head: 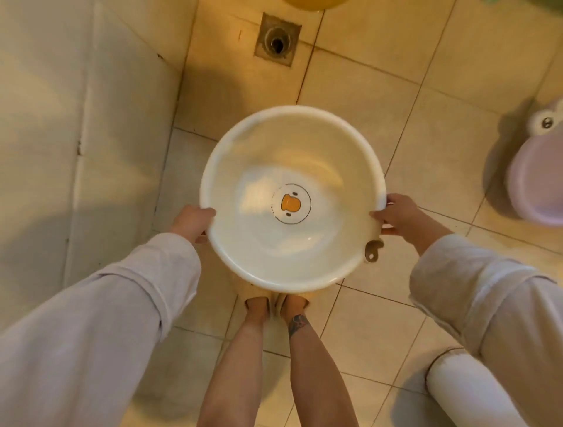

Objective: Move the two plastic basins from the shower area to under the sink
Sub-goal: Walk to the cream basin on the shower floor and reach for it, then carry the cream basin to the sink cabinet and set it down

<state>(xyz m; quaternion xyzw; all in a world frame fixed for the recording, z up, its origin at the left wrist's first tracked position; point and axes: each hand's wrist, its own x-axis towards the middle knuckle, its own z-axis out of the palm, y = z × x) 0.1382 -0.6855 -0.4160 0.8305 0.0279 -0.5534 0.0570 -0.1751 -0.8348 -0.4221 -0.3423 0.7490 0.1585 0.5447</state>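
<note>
A round white plastic basin (pixel 307 146) with a yellow duck face printed on its bottom is held level above the tiled floor, right over my feet. My left hand (pixel 195 221) grips its left rim and my right hand (pixel 396 213) grips its right rim. A small brown hanging tab sticks out of the rim near my right hand. A second basin, purple (pixel 537 186) with a frog-like face at its top, sits on the floor at the right edge. The basin I hold is empty.
An open floor drain (pixel 277 39) lies ahead at the top centre. A yellow object (pixel 316 3) shows at the top edge. A tiled wall (pixel 76 137) runs along the left. A white pipe (pixel 466 393) rises at the lower right.
</note>
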